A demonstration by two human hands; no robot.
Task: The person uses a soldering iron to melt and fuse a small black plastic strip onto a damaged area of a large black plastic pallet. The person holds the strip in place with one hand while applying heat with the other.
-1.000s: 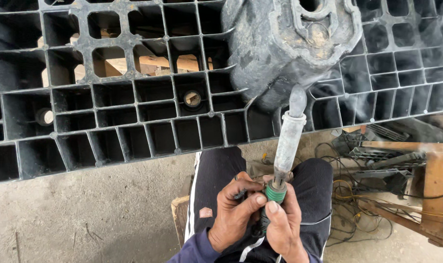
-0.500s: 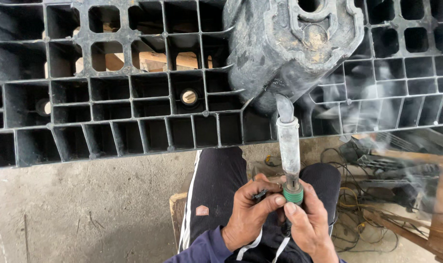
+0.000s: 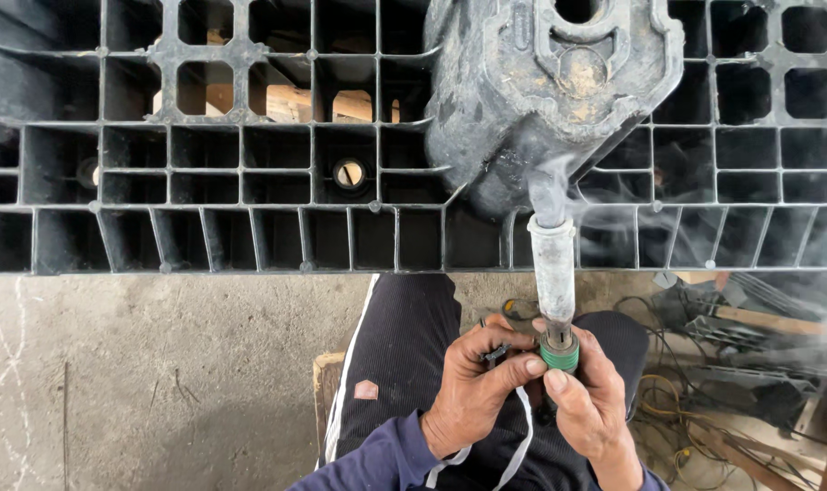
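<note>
Left hand (image 3: pixel 473 386) and right hand (image 3: pixel 591 405) gripping heat tool (image 3: pixel 554 286), tip seemingly at pallet (image 3: pixel 250 191) edge.

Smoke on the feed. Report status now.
Left hand and right hand grip heat tool. Tip pressed on grey plastic block, smoking. Nothing blocking.

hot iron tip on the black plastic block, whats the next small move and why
Probably keep the hot iron pressed and draw its tip slowly along the grey plastic block. Smoke rises where the tip meets the block's edge, and both the left hand and right hand steady the green collar.
</note>
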